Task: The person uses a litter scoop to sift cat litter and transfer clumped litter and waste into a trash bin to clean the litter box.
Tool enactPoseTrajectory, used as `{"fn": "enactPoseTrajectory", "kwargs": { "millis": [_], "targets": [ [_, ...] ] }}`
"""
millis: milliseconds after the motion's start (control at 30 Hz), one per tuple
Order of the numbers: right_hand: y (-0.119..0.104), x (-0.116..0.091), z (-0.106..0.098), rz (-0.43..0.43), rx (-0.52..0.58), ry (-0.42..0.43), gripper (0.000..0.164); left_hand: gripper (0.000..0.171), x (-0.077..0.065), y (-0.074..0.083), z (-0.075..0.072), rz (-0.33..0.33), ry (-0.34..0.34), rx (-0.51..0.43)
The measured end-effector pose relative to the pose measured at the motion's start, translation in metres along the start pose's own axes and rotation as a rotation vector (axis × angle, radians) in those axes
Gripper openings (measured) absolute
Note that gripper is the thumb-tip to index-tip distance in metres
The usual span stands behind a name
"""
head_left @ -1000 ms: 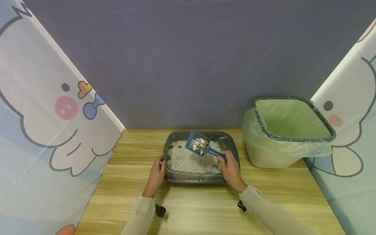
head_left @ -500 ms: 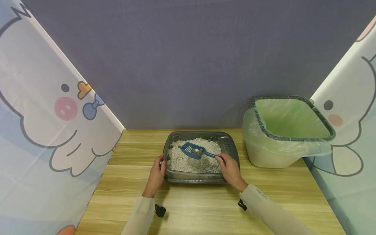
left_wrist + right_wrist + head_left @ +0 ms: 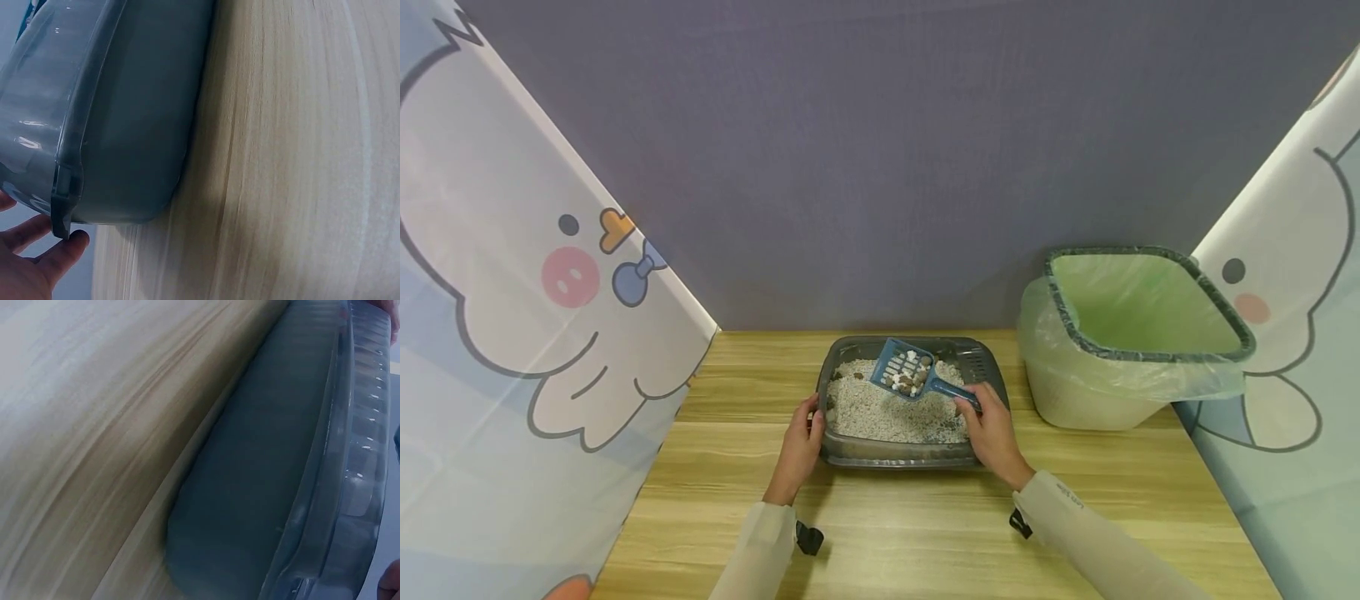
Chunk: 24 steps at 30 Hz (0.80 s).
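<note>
A grey litter box (image 3: pixel 895 454) with pale granular litter (image 3: pixel 872 417) stands on the wooden table. My right hand (image 3: pixel 992 432) grips the handle of a blue litter scoop (image 3: pixel 942 387) held above the litter. White and brown clumps (image 3: pixel 907 382) lie in the slotted scoop, and several slots show bare. At the box's left side, my left hand (image 3: pixel 802 442) pinches the rim; in the left wrist view the thumb and fingers of that hand (image 3: pixel 31 262) meet the rim's corner. Only a fingertip of the right hand (image 3: pixel 390 581) shows in the right wrist view.
A bin (image 3: pixel 1090 400) lined with a pale green bag stands right of the box, its top open. Brown bits lie along the litter's left side. A grey back wall (image 3: pixel 880 167) and cartoon-printed side panels (image 3: pixel 497 333) enclose the table.
The scoop dipped and tilted lower to the left half a second ago, then came back up level. Fewer clumps and less loose litter lie in it now. The left hand stayed in place.
</note>
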State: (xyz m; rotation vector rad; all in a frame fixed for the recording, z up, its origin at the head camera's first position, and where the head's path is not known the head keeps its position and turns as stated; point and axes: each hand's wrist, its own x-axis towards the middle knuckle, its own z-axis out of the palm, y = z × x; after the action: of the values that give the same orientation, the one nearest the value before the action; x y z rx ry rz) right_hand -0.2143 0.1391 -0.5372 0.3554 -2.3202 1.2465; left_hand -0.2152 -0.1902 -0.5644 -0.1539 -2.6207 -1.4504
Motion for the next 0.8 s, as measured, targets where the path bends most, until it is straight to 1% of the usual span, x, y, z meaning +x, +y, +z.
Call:
{"fn": "enactPoseTrajectory", "kwargs": {
  "millis": [67,133,300,433,567,633,733,800],
  "targets": [
    [0.0,0.0,-0.001,-0.012,0.015,0.019,0.01,0.044,0.0,0.0,0.0,-0.002,-0.002,-0.003],
    [0.001,0.001,-0.001,-0.008,0.006,0.017,0.01,0.045,0.0,0.0,0.0,-0.004,-0.005,-0.003],
    [0.001,0.001,-0.002,0.022,-0.031,0.005,0.008,0.045,0.001,0.0,0.0,-0.007,-0.002,-0.006],
    [-0.001,0.002,-0.006,0.042,-0.012,-0.002,0.012,0.046,0.001,0.0,0.0,-0.008,-0.005,-0.007],
    [-0.009,0.011,-0.017,0.057,0.014,-0.033,0.017,0.046,0.001,0.0,0.0,-0.017,-0.01,-0.008],
    [-0.015,0.018,-0.024,0.037,0.013,-0.04,0.018,0.047,0.0,-0.001,0.0,-0.016,-0.009,-0.011],
    [-0.026,0.03,-0.038,0.006,-0.02,-0.047,0.017,0.047,-0.001,-0.003,0.0,-0.004,-0.009,-0.004],
    [-0.033,0.037,-0.047,-0.01,-0.049,-0.035,0.018,0.048,-0.002,-0.003,0.0,0.005,-0.004,-0.002]
  ]
}}
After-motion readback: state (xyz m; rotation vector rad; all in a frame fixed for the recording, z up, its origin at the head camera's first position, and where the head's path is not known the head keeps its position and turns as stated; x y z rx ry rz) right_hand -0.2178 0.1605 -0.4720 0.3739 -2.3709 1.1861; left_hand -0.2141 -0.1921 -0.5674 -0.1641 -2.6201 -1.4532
